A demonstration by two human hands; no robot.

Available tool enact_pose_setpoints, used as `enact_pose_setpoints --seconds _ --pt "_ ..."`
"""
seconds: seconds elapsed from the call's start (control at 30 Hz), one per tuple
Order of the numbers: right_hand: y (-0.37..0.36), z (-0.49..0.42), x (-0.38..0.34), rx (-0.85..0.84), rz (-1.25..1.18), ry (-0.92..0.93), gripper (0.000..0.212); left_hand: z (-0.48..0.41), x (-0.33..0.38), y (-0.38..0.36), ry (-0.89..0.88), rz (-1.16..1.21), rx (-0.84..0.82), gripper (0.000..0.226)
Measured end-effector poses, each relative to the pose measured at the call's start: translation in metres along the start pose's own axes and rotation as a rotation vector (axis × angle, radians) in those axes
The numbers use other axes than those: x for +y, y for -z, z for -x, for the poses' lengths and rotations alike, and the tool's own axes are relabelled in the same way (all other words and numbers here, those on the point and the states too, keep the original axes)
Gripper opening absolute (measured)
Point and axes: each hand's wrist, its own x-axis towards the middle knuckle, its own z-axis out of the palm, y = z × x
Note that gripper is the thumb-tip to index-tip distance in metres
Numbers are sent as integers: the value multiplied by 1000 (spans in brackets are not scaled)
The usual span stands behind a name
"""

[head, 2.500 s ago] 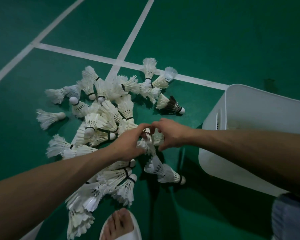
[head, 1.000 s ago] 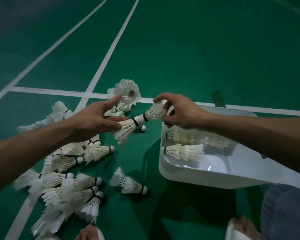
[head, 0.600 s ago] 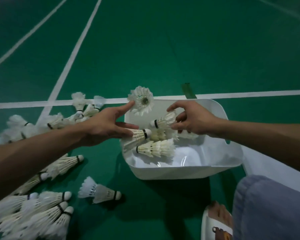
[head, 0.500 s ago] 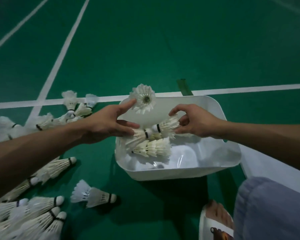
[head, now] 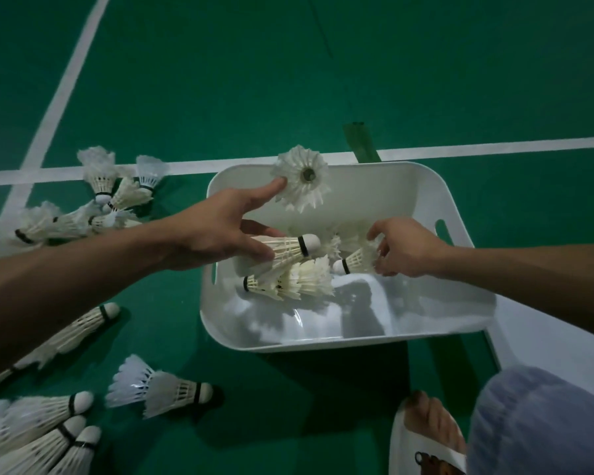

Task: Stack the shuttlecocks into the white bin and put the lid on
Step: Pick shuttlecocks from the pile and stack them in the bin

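Observation:
The white bin point(head: 350, 337) stands on the green floor with several shuttlecocks point(head: 299, 281) lying inside it. My left hand point(head: 216, 238) reaches over the bin's left rim and grips a shuttlecock point(head: 288, 250), cork pointing right. Its index finger points at a second shuttlecock point(head: 302, 178), seen feather-end on at the bin's far rim. My right hand point(head: 405, 248) is inside the bin and pinches the feathers of another shuttlecock point(head: 355, 262), cork pointing left. A flat white panel point(head: 546, 341), possibly the lid, lies beside the bin at the right.
Many loose shuttlecocks point(head: 158, 389) lie on the court floor left of the bin, some nested in rows point(head: 48, 437). White court lines point(head: 494, 149) run behind the bin. A sandalled foot point(head: 429, 430) and a clothed knee point(head: 542, 426) fill the lower right.
Both hands carried shuttlecocks from the pile to the bin. The two that met tip to feathers are now apart, and my right hand has sunk lower into the bin.

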Motion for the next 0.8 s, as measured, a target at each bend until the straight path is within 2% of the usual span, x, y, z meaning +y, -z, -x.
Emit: enact_pose_setpoints --seconds 0.33,0.5,0.8 --pt "-49 -11 -2 -85 -330 -121 53 0 -4 3 7 7 -11 97" --pt "-59 -18 -4 -84 -364 -134 57 -3 -3 3 23 -10 -15 98" --pt "-60 -23 -4 -40 -505 -114 49 -7 -1 1 28 -71 -20 97"
